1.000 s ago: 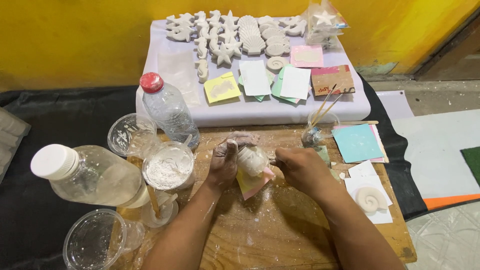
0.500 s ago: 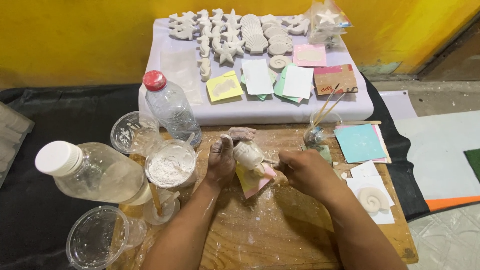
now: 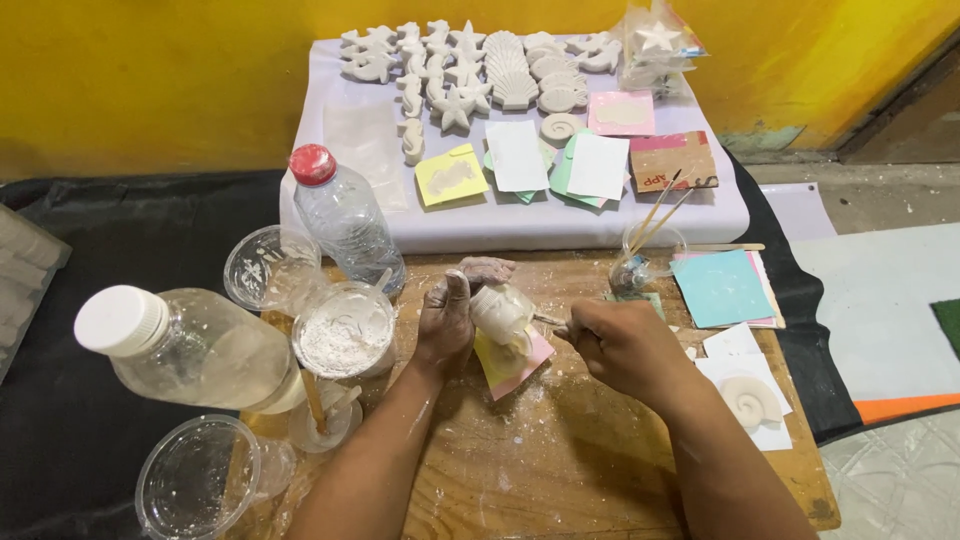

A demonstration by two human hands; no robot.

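— On the wooden tabletop (image 3: 560,470), near the middle, what do the hands have?

— The left hand (image 3: 447,325), dusted white, is wrapped around a small white plaster cast (image 3: 502,312) and holds it just above a yellow and pink paper square (image 3: 515,362). The right hand (image 3: 622,345) is closed on a thin tool (image 3: 548,321) whose tip touches the cast.

— How far along does the work look?

— My judgement: well along. A purple board (image 3: 480,228) at the far side carries rows of finished plaster shapes (image 3: 470,70), starfish, shells and seahorses, and a spiral shell cast (image 3: 750,402) lies on white paper to the right. The piece in hand looks fully formed, with only trimming left. A cup of white plaster powder (image 3: 345,335) just left of the hands suggests more could be poured.

— What crowds the space?

— A red-capped water bottle (image 3: 345,220) stands beyond that cup, a large white-capped bottle (image 3: 190,345) lies tilted at the left, and empty clear cups (image 3: 265,265) sit around them. A small jar with wooden sticks (image 3: 640,255) stands just beyond the right hand, beside a teal paper square (image 3: 722,287). The tabletop under the hands is strewn with white crumbs.
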